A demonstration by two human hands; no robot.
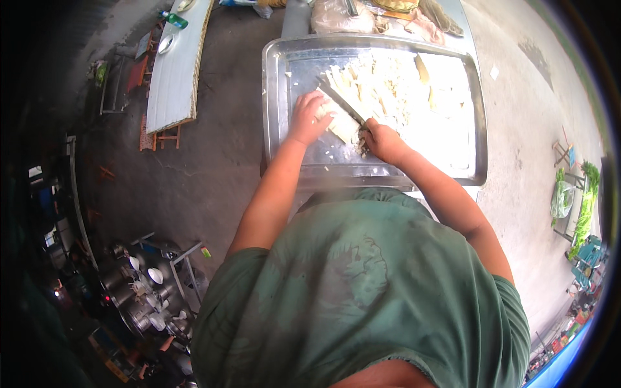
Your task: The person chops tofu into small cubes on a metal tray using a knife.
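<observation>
My right hand [385, 140] is closed around the handle of a knife [343, 103], whose blade slants up and left. Just left of the blade, my left hand [309, 116] rests on a pale block of food [343, 127], fingers bent over it; what food it is I cannot tell. Both hands are over a large rectangular metal tray [277, 155]. Cut pale strips [356, 82] lie on the blade's far side, with small crumbs around them. More pale pieces at the tray's right are washed out by glare.
Beyond the tray, the table holds a plastic bag [339, 18] and a wicker basket [395, 4]. A long white table [174, 72] with a green bottle [173, 19] stands at the upper left. Bowls [155, 275] crowd the lower left. Leafy greens [588, 203] lie at the far right.
</observation>
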